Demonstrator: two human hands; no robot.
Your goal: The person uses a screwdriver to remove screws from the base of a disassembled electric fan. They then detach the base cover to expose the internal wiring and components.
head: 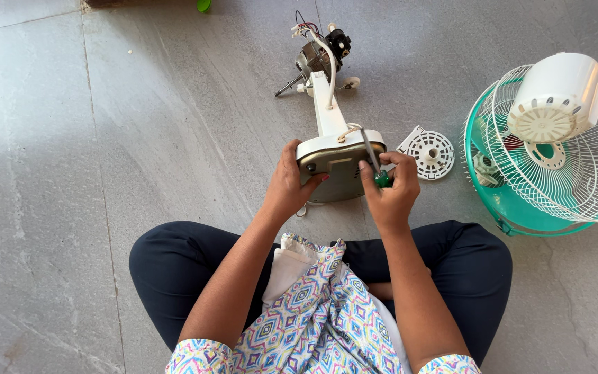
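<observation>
I sit cross-legged on a grey stone floor. A white fan base (338, 161) lies tipped in front of me, its neck (326, 104) running away to the bare motor (318, 54) with loose wires. My left hand (288, 183) grips the left edge of the base. My right hand (390, 188) is closed on a green-handled screwdriver (376, 163), whose metal shaft points up against the base's underside.
A white round vented plate (429, 154) lies just right of the base. Further right sit the white wire fan guards with a teal rim (551, 166) and a white motor cover (556, 97) resting on them. A small green object (204, 5) is at the top edge.
</observation>
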